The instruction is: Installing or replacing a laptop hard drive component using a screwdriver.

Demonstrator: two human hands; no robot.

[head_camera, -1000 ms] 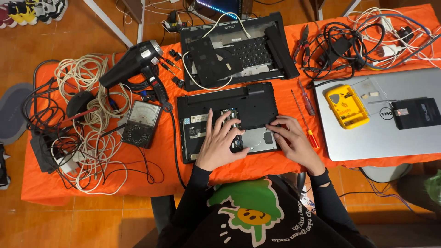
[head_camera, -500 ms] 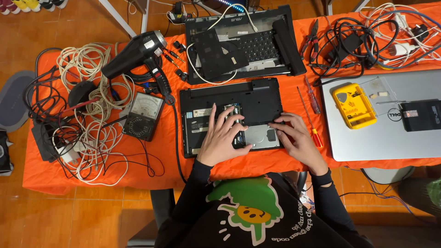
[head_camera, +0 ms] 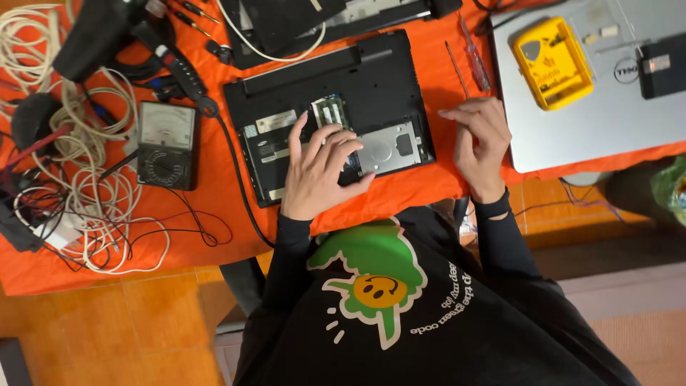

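A black laptop [head_camera: 371,78] lies upside down on the orange cloth with its bottom cover off. A silver drive bay [head_camera: 389,146] and a memory slot [head_camera: 329,111] are exposed. My left hand [head_camera: 321,168] rests flat on the open underside, fingers spread over the area left of the drive bay, gripping nothing. My right hand [head_camera: 479,143] is off the laptop, on the cloth just to its right. Its fingers are loosely bent and empty. Two thin screwdrivers [head_camera: 475,53] lie just beyond its fingertips.
A closed silver laptop [head_camera: 607,121] at the right carries a yellow case [head_camera: 552,63] and a black box [head_camera: 664,64]. An analogue meter [head_camera: 166,143], tangled white cables [head_camera: 93,193] and a black heat gun [head_camera: 93,36] fill the left. Another opened laptop [head_camera: 300,21] lies behind.
My right hand has left the laptop's drive bay and moved right onto the cloth. My left hand stays on the laptop. The view has come closer.
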